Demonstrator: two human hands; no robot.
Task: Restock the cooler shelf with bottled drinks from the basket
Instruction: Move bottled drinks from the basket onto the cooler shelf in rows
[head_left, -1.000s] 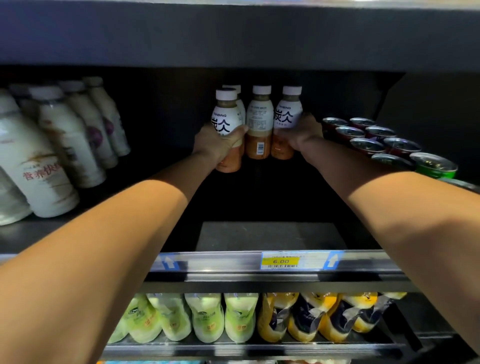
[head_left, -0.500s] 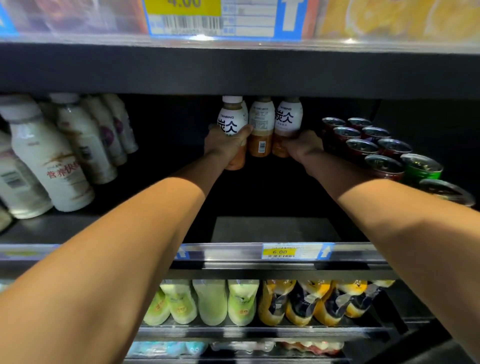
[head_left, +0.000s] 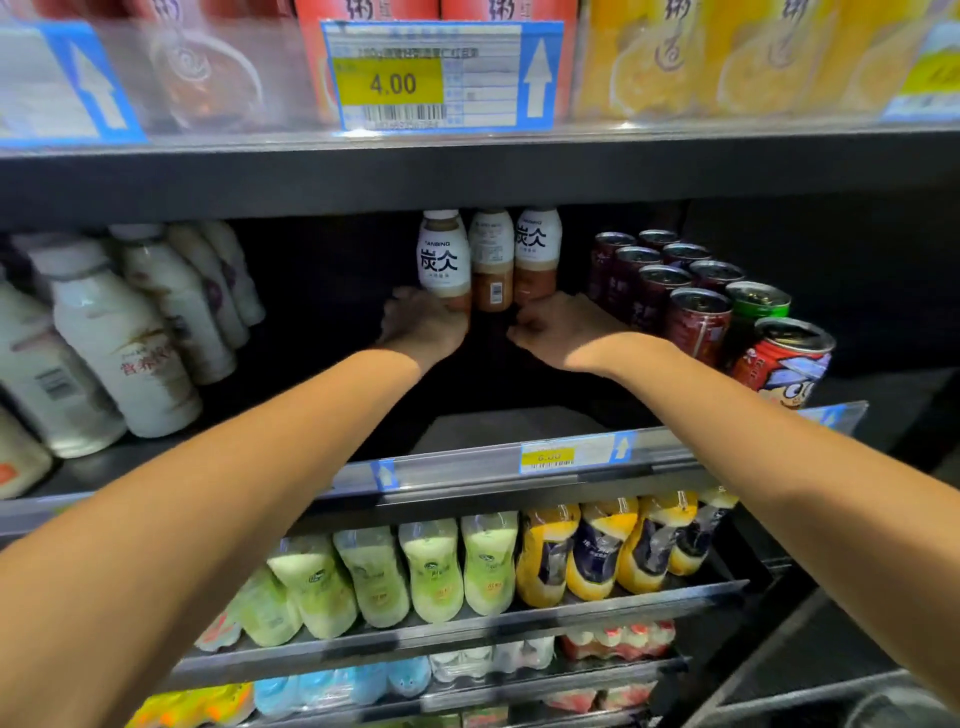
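Three brown drink bottles with white labels stand in a row deep on the middle cooler shelf (head_left: 467, 470): a left bottle (head_left: 444, 260), a middle bottle (head_left: 491, 260) and a right bottle (head_left: 537, 249). My left hand (head_left: 423, 327) grips the left bottle's base with its fingers curled round it. My right hand (head_left: 553, 327) holds the base of the right bottle with curled fingers. Both arms reach far into the shelf. The basket is out of view.
White milk bottles (head_left: 130, 332) fill the shelf's left side and rows of cans (head_left: 696, 291) its right. A price rail with a yellow tag (head_left: 550, 457) fronts the shelf. Green bottles (head_left: 431, 571) and yellow bottles (head_left: 597, 551) lie on the shelf below.
The left bottle has moved back into line with the other two. Both hands have slid down to the bottles' bases. The view has tilted up and shows the shelf above.
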